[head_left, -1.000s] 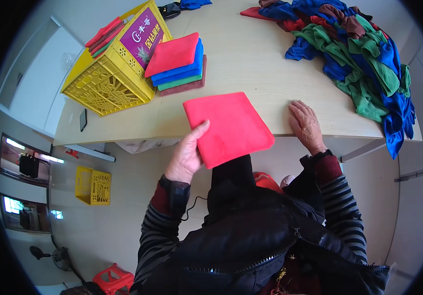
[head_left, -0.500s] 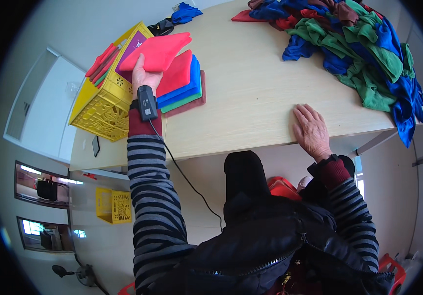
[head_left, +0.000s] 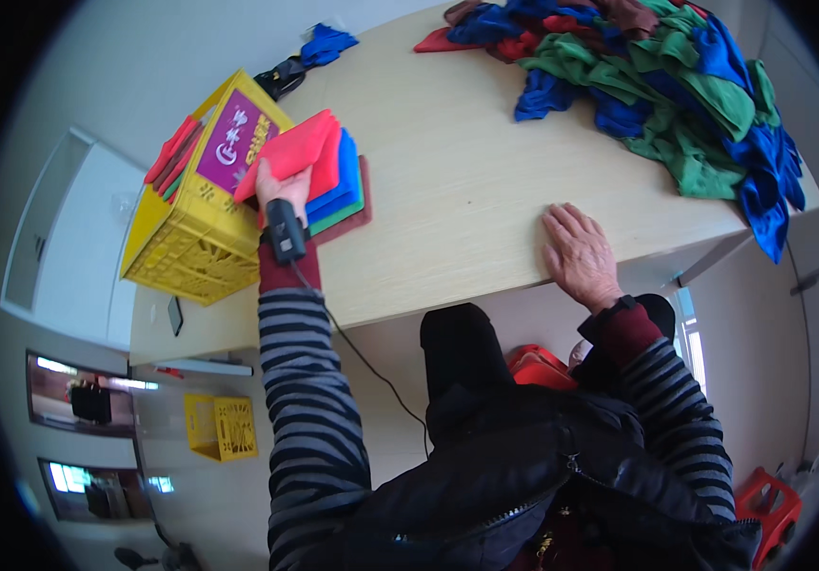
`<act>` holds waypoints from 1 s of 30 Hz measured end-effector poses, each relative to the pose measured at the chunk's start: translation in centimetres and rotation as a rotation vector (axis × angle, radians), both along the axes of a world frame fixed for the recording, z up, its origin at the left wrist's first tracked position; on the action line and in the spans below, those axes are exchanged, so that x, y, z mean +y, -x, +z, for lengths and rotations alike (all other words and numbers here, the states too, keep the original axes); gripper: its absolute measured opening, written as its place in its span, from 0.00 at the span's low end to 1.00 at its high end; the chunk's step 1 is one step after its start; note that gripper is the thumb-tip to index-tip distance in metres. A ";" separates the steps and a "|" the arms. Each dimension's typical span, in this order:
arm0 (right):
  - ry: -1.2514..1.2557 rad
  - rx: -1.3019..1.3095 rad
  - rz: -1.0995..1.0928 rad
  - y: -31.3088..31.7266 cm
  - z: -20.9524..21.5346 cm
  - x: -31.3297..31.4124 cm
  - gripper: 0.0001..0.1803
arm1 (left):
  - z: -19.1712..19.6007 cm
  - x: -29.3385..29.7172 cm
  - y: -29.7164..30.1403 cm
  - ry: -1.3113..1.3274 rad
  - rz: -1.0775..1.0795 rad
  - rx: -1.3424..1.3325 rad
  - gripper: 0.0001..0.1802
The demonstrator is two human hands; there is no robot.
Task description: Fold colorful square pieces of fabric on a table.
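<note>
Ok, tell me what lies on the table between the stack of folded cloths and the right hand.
Nothing: in the head view only bare tabletop runs from the stack of folded cloths to the right hand. The heap of loose cloths lies further back.

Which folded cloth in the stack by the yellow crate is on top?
The red folded cloth, under the left hand. Blue, green and dark red ones lie beneath it, only their edges showing.

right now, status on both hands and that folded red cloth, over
Left hand gripping folded red cloth on the stack of folded cloths. Right hand flat on wooden table, empty. Yellow plastic crate beside stack.
</note>
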State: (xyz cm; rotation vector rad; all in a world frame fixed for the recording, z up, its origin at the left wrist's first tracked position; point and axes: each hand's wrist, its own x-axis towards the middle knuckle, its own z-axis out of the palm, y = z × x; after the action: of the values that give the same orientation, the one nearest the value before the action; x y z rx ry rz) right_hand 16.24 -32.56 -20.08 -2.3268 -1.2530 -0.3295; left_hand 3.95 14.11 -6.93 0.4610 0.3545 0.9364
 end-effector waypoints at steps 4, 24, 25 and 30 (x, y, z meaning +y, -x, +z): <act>-0.028 0.037 0.036 0.4 -0.6 0.8 0.28 | 0.3 2.8 3.9 0.062 -0.093 0.078 0.27; -0.809 0.554 -0.284 -19.3 2.7 -15.1 0.09 | -16.3 -23.2 4.0 -1.076 -0.167 0.874 0.06; -0.898 0.574 -0.307 -21.5 3.6 -17.2 0.08 | -15.7 -24.6 3.6 -1.260 -0.091 0.907 0.05; -0.902 0.663 -0.561 -28.1 9.1 -20.4 0.11 | -14.6 -26.5 3.4 -1.700 0.194 0.937 0.03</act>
State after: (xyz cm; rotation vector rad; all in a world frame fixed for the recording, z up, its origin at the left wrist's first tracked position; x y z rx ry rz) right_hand 44.33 -52.98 -11.00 -1.6859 -0.0532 -0.2017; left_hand 0.59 -12.34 -21.58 2.4955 0.3612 0.9814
